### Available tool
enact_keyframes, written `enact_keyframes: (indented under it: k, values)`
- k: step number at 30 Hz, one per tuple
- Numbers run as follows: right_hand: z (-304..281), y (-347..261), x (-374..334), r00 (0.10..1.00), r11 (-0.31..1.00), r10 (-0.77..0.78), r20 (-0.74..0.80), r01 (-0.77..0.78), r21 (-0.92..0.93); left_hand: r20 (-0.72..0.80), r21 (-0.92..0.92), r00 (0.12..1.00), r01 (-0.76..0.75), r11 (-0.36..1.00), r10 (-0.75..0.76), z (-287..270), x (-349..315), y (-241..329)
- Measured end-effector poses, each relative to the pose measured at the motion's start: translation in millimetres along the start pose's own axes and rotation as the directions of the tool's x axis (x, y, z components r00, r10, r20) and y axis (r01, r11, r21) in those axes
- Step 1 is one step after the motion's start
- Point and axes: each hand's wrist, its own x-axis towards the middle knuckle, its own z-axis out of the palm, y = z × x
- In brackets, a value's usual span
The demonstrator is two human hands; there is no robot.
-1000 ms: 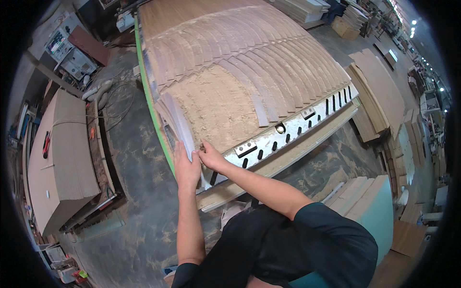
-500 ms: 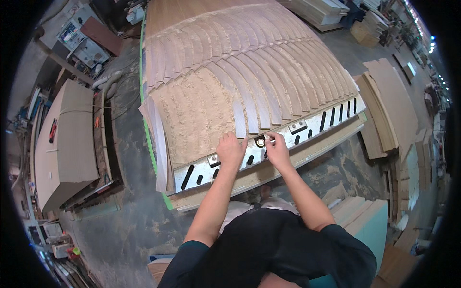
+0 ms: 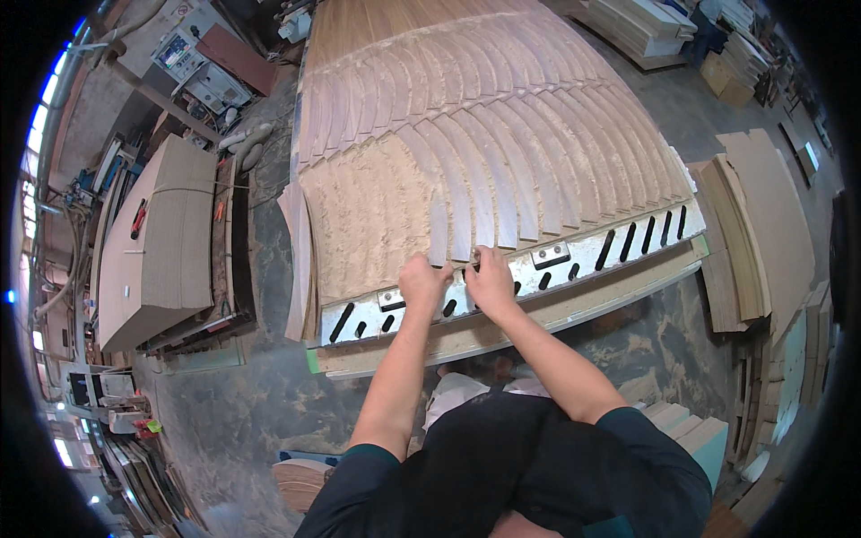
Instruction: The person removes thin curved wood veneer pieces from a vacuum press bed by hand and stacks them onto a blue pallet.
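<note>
Wooden curved strip (image 3: 451, 229) | both hands' fingers clamped on its end | slotted metal plate (image 3: 574, 255) beneath | sawdust bed (image 3: 368, 220) left

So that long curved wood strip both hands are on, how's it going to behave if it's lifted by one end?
The strip looks thin and long, so it will probably flex or droop rather than stay rigid. It seems light for its length, being a narrow cut piece. Sawdust beside it may make it slide easily under the left hand and right hand.
</note>
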Motion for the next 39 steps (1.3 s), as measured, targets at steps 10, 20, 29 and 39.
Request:
enact_keyframes:
  k: [10,20,29,39]
  values:
    - [32,-8,-8,0.997,0.99,0.066,-0.045,-0.071,-0.121,-0.002,-0.08,1.0,0.016,0.997,-0.016,-28,-2,-19]
    - [85,-54,-7,0.865,0.875,0.306,-0.397,-0.42,-0.241,0.277,-0.715,0.961,0.195,0.671,0.017,-84,-4,-124]
    - [101,-78,7,0.728,0.736,0.497,-0.471,-0.642,-0.216,0.497,-0.841,0.821,0.535,-0.074,0.282,-51,-7,-164]
    - [80,-88,18,0.784,0.782,0.464,-0.413,-0.581,-0.225,0.46,-0.781,0.786,0.579,-0.235,0.413,-59,1,-197]
